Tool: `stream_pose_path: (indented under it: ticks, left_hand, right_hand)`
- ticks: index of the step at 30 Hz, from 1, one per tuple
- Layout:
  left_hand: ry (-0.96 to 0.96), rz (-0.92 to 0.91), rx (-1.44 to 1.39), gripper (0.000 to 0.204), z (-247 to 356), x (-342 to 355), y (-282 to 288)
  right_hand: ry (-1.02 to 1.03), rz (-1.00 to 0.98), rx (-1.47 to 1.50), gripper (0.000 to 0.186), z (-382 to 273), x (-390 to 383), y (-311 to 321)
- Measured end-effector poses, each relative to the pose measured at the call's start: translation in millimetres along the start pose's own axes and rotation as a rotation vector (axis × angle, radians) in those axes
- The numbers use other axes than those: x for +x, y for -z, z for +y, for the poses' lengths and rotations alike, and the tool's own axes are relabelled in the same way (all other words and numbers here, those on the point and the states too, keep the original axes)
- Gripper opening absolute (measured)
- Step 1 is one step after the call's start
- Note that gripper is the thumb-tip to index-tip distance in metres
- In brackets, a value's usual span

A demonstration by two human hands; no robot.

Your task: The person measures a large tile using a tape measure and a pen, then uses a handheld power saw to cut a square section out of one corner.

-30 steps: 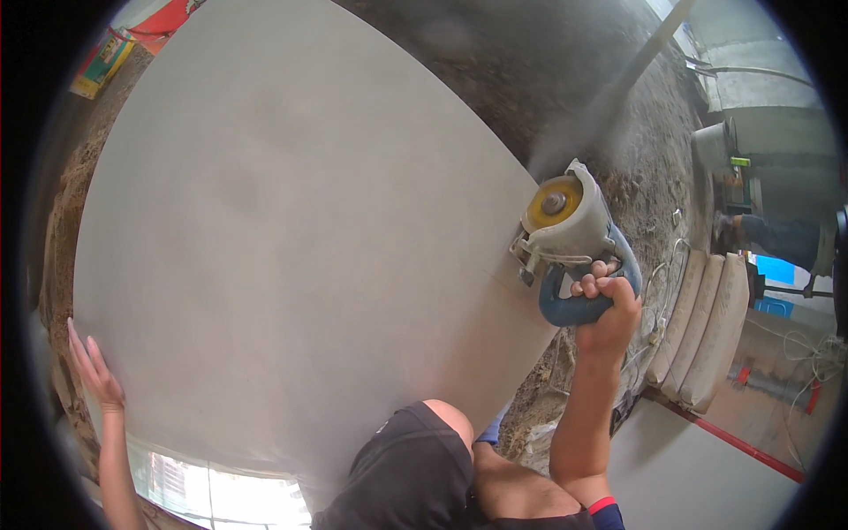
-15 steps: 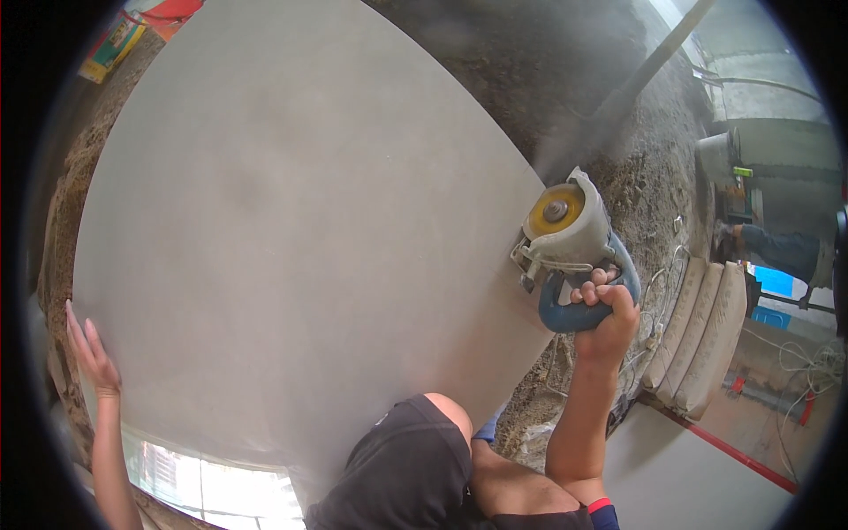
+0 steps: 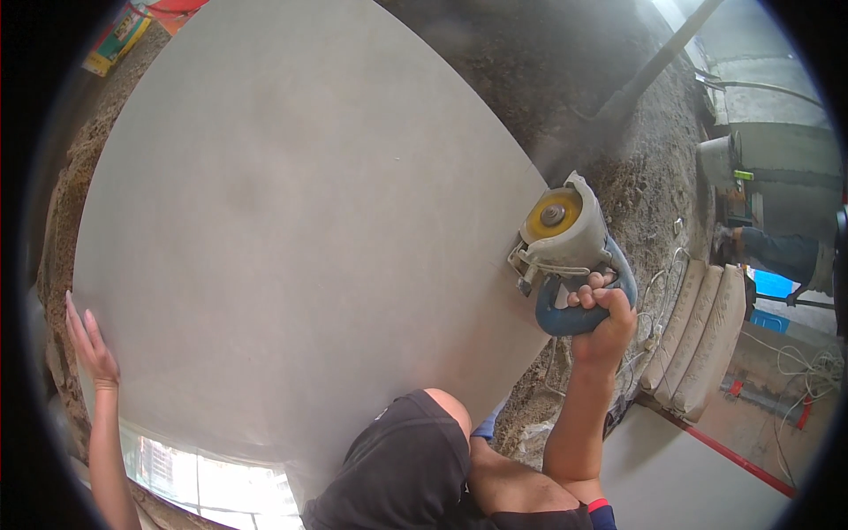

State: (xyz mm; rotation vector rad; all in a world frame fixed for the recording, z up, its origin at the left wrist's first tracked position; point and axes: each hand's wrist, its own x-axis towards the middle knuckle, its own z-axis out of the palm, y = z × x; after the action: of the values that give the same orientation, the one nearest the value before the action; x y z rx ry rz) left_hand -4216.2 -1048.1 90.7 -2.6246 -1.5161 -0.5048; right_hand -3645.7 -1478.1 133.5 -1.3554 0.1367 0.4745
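My right hand (image 3: 604,311) is wrapped round the blue loop handle of a circular saw (image 3: 574,231). The saw has a pale grey guard and a yellow disc blade, and it sits at the right edge of a large grey tile slab (image 3: 291,230). Dust hangs beyond the saw. Flat on the slab's left edge lies my left hand (image 3: 94,351), its fingers stretched out and holding nothing. My bare knee shows against the slab's near side.
Rough soil (image 3: 649,212) borders the slab at the right. Stacked pale bags (image 3: 698,340), tangled white cable (image 3: 808,367) and a bucket (image 3: 715,163) lie further right. A person's leg (image 3: 777,252) shows there. A colourful container (image 3: 117,40) stands at the far left.
Very little differs. The saw and my right hand appear shifted slightly left and down in the picture; both hands keep the same hold.
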Motion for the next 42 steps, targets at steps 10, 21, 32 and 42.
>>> stream_pose_path:
  ticks: [10, 21, 32, 42]
  left_hand:
    - [-0.009, 0.003, 0.017, 0.053, 8, 14, 5]
    - [-0.007, 0.000, -0.005, 0.054, 27, 34, 18]
    - [0.013, -0.007, 0.018, 0.055, 36, 47, 22]
    - [0.010, -0.003, 0.040, 0.057, 45, 62, 26]
  right_hand:
    - [-0.026, 0.011, 0.025, 0.018, -5, -2, -6]
    - [-0.051, 0.039, 0.022, 0.018, -13, -4, -12]
    - [-0.074, 0.027, 0.046, 0.020, -17, -2, -9]
    - [-0.082, 0.030, 0.049, 0.021, -23, -4, -14]
